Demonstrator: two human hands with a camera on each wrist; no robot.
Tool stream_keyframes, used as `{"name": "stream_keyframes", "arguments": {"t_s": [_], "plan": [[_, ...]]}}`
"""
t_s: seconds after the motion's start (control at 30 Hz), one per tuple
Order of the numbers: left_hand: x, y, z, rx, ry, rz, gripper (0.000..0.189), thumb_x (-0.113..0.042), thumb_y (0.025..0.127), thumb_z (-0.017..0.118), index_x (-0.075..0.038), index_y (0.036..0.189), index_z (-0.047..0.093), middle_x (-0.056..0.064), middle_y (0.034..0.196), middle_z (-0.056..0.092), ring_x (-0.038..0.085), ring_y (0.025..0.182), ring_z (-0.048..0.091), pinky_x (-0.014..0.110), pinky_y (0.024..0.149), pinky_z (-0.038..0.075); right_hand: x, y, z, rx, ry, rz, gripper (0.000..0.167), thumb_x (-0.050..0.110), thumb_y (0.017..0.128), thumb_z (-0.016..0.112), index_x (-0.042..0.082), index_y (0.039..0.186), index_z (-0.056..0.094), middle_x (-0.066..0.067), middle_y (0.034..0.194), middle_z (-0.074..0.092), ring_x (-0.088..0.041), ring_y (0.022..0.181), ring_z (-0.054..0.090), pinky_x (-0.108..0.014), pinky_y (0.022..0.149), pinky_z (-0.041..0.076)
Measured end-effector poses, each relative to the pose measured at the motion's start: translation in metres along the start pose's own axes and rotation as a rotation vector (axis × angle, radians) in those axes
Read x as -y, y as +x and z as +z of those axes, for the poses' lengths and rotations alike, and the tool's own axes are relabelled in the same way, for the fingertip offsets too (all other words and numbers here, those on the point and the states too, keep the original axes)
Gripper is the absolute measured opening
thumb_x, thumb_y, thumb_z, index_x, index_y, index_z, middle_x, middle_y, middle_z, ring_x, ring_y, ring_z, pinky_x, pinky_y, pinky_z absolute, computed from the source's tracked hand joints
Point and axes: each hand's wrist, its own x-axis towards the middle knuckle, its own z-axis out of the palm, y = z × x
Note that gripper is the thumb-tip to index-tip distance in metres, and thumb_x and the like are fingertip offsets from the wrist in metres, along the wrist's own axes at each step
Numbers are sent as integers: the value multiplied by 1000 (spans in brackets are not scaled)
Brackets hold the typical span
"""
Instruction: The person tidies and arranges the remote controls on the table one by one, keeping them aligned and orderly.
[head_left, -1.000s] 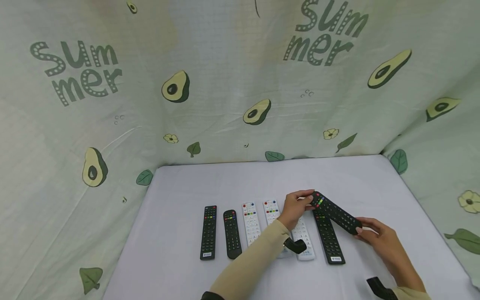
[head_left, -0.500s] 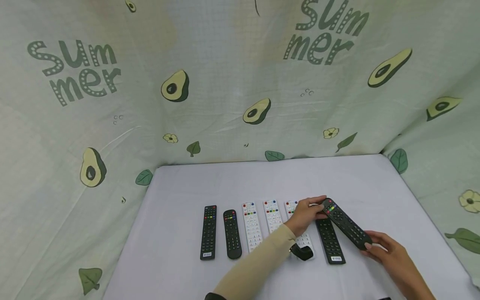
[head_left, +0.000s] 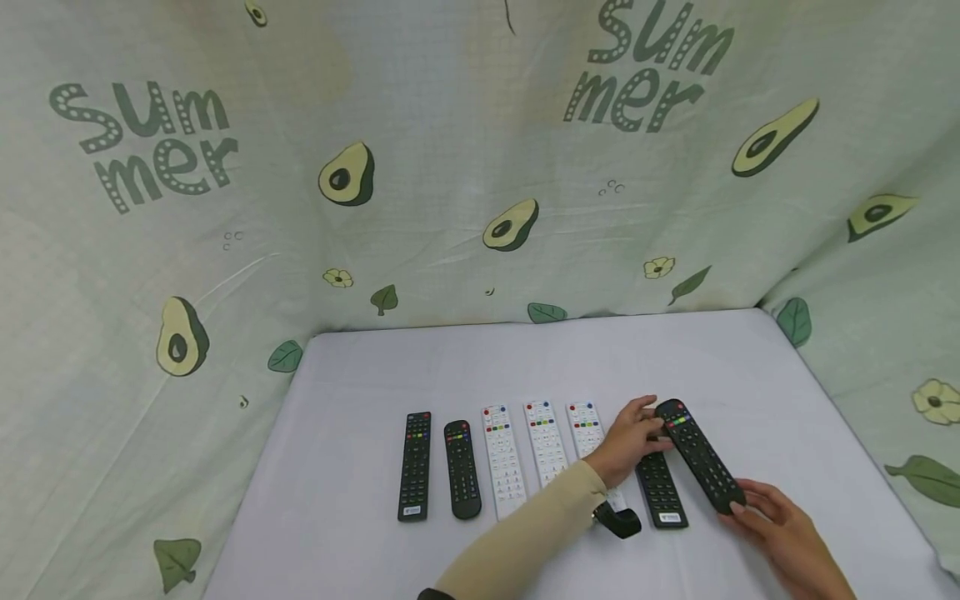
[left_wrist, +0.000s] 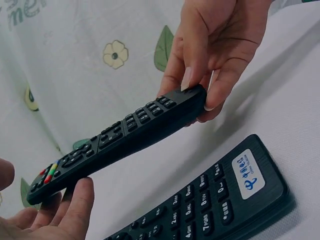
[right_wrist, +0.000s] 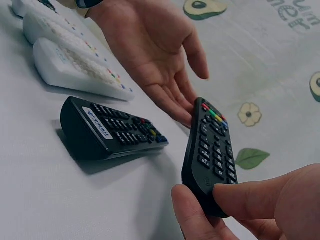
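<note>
A black remote control (head_left: pixel 701 457) with a red, green, yellow and blue key row hangs tilted above the right side of the table. My right hand (head_left: pixel 783 529) pinches its near end between thumb and fingers, seen closely in the right wrist view. At the far end, my left hand (head_left: pixel 630 442) touches the remote with straight fingers; its thumb stands apart from it in the right wrist view. Below and to the left, another black remote control with a white label (head_left: pixel 663 496) lies on the table, its far part hidden by my left hand.
Left of my hands lie three white remotes, including the leftmost white remote (head_left: pixel 503 467), partly covered by my left arm. Further left are a rounded black remote (head_left: pixel 462 471) and a straight black remote (head_left: pixel 414 467). A patterned cloth (head_left: pixel 420 250) hangs behind the white table (head_left: pixel 360 375).
Both hands have moved right and nearer with the held remote, away from the labelled black one. The remote has turned more upright in the head view, and the left thumb has come off it.
</note>
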Motion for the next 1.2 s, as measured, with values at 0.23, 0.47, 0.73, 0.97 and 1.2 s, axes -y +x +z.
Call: {"name": "stream_keyframes", "arguments": {"t_s": [0.23, 0.47, 0.73, 0.97, 1.2], "plan": [[6, -5, 8, 19, 10, -16, 49, -2, 105, 50, 1, 154, 43, 13, 130, 58, 27, 117, 62, 56, 110, 51, 4, 2, 3, -3, -80, 125, 71, -1, 103, 64, -15, 158, 21, -31, 125, 59, -3, 90, 70, -31, 89, 63], [9, -7, 15, 59, 59, -22, 60, -4, 106, 49, 8, 161, 29, 22, 144, 56, 40, 129, 60, 58, 110, 50, 1, 1, 5, 30, -101, 105, 67, -9, 101, 59, -21, 155, 21, -31, 126, 57, -5, 93, 68, -33, 90, 63], [11, -10, 17, 135, 36, -56, 52, -9, 109, 45, 8, 158, 38, 24, 148, 56, 39, 136, 55, 60, 115, 46, 0, 2, 7, 22, -154, 93, 66, -6, 103, 58, -20, 155, 19, -22, 120, 62, 0, 91, 67, -29, 89, 63], [14, -10, 18, 86, 7, -129, 60, -9, 107, 49, 11, 160, 29, 24, 159, 42, 37, 145, 45, 57, 118, 44, 0, 5, 11, 10, -187, 64, 68, -4, 103, 60, -20, 155, 20, -15, 115, 65, 4, 89, 66, -26, 87, 63], [12, -15, 16, 108, 53, -177, 57, -12, 109, 48, 6, 161, 32, 21, 166, 33, 38, 153, 35, 54, 118, 44, 3, 6, 14, -10, -274, 40, 66, 1, 102, 64, -18, 154, 26, -18, 115, 68, 7, 88, 61, -22, 81, 62]]}}
